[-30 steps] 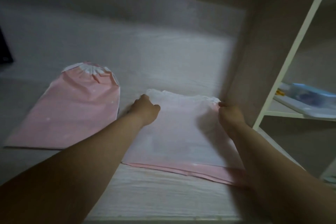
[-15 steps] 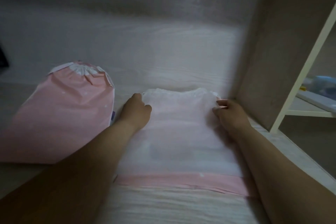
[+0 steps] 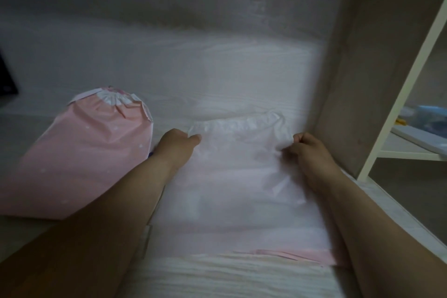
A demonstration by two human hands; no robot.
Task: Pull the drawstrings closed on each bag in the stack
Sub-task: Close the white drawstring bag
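A pale pink drawstring bag [image 3: 239, 176] lies on top of a flat stack in front of me, its white top hem [image 3: 237, 124] crinkled and partly gathered. My left hand [image 3: 176, 144] pinches the hem's left corner. My right hand [image 3: 307, 150] grips the hem's right side with curled fingers. The drawstrings themselves are hidden inside my hands. A pink edge of a lower bag [image 3: 290, 255] peeks out at the stack's near end. To the left lies a separate pink bag [image 3: 82, 159] with its top cinched into white pleats.
The bags rest on a light wood-grain desk [image 3: 193, 75] inside an alcove. A beige side panel [image 3: 343, 84] stands close to my right hand. Beyond it a white shelf frame [image 3: 396, 94] holds a blue item [image 3: 433, 116]. A dark object [image 3: 6, 84] sits at far left.
The top bag's hem has gathered narrower and more crinkled between my hands. Both hands stay at its corners, drawn a little closer together. The view has shifted slightly closer.
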